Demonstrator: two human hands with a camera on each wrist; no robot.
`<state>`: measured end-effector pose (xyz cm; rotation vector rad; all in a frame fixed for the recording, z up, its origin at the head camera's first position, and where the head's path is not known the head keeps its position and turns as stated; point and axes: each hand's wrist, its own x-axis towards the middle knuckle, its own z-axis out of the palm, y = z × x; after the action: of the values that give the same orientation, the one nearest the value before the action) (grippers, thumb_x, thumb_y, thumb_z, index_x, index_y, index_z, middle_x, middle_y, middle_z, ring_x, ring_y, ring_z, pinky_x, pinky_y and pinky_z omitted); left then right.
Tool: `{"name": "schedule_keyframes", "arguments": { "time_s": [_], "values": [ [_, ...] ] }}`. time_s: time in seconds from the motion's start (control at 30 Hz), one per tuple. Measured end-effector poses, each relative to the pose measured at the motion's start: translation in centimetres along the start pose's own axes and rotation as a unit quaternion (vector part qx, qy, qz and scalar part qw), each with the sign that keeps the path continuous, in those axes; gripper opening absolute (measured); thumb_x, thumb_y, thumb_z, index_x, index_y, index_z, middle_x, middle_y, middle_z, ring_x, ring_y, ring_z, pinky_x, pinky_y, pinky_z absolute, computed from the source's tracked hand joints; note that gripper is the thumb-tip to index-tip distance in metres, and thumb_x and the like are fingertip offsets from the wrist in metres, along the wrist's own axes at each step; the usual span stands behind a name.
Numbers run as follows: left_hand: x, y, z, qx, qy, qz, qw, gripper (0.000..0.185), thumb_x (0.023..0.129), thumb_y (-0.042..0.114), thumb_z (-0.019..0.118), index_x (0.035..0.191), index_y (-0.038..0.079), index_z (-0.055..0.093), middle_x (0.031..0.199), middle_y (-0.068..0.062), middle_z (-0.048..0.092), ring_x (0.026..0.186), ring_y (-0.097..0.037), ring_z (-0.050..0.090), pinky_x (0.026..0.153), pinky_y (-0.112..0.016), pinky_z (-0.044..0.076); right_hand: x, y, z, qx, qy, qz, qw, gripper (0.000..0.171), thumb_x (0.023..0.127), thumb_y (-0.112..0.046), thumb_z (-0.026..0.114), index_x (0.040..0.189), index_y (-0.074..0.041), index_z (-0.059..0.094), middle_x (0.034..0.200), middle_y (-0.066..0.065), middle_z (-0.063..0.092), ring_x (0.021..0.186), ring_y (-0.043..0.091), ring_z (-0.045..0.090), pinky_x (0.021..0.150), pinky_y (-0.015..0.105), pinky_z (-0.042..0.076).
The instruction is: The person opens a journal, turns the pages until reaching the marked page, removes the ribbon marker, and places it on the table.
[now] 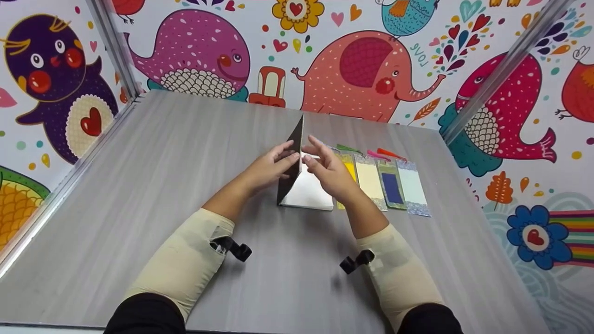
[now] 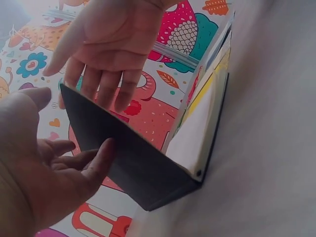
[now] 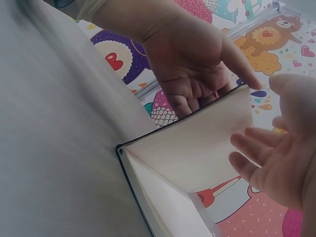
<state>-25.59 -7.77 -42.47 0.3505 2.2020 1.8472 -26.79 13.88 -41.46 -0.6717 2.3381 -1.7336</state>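
Note:
A notebook lies on the grey table with its dark cover raised upright. My left hand touches the cover's outer face with relaxed fingers, thumb apart from it. On the other side, my right hand is held with straight fingers at the cover's top edge, close to the cream inner face. In the right wrist view my left hand shows behind the cover and my right hand in front. My right hand holds nothing.
Several bookmarks with tassels lie in a row just right of the notebook: yellow, cream, dark blue and white. Cartoon-printed walls with metal posts enclose the table at the back and sides.

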Motion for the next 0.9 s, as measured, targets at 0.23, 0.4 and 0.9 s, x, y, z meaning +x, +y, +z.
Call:
{"name": "schedule_keyframes", "arguments": {
  "time_s": [0.23, 0.4, 0.9],
  "values": [
    [0.6, -0.8, 0.0, 0.011, -0.028, -0.009, 0.9995, 0.07, 0.111, 0.05, 0.053, 0.171, 0.023, 0.029, 0.169, -0.011, 0.044, 0.156, -0.03, 0.046, 0.121, -0.051, 0.048, 0.5, 0.3, -1.0, -0.031, 0.078, 0.052, 0.995, 0.077, 0.097, -0.039, 0.079, 0.163, -0.022, 0.045, 0.138, 0.01, 0.066, 0.127, 0.029, 0.069, 0.112, 0.05, 0.056],
    [1.4, -1.0, 0.2, 0.025, -0.028, -0.02, 0.9991, 0.074, 0.108, 0.046, 0.061, 0.171, 0.024, 0.028, 0.171, -0.009, 0.042, 0.155, -0.03, 0.048, 0.122, -0.051, 0.047, 0.7, 0.9, -1.7, -0.047, 0.096, 0.083, 0.991, 0.073, 0.096, -0.022, 0.08, 0.161, -0.023, 0.048, 0.131, 0.011, 0.067, 0.126, 0.029, 0.07, 0.11, 0.049, 0.058],
    [3.2, -1.0, 0.3, 0.271, -0.007, -0.005, 0.9626, 0.085, 0.101, 0.044, 0.07, 0.172, 0.026, 0.027, 0.177, -0.01, 0.032, 0.161, -0.033, 0.038, 0.129, -0.061, 0.035, 1.0, 2.0, -2.4, -0.274, 0.09, 0.108, 0.951, 0.077, 0.094, -0.023, 0.084, 0.162, -0.025, 0.049, 0.153, 0.015, 0.051, 0.141, 0.036, 0.061, 0.112, 0.052, 0.056]
  ]
}}
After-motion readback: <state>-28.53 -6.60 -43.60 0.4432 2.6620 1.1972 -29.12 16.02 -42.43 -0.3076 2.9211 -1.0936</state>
